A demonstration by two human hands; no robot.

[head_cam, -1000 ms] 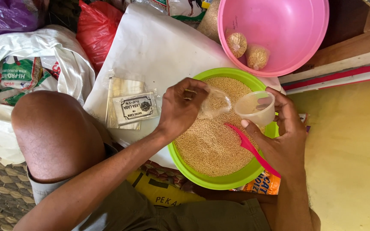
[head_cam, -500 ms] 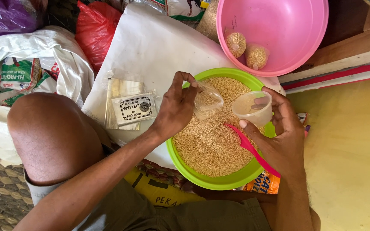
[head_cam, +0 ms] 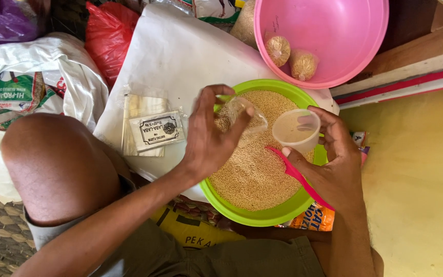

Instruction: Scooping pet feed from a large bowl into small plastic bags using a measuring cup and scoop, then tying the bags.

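Head view: the left hand [head_cam: 208, 136] pinches a small clear bag [head_cam: 244, 115], partly filled with grain, fingers closed on its top, right over the green bowl [head_cam: 242, 213] of tan grain. The right hand [head_cam: 334, 164] grips a translucent cup [head_cam: 297, 131] just beside the bag, above the bowl's right rim, with a pink scoop [head_cam: 296, 174] tucked under its fingers. Behind, a pink bowl [head_cam: 344, 36] holds two filled bags [head_cam: 278, 50]. A stack of empty bags [head_cam: 152, 131] lies left on white paper [head_cam: 180, 56].
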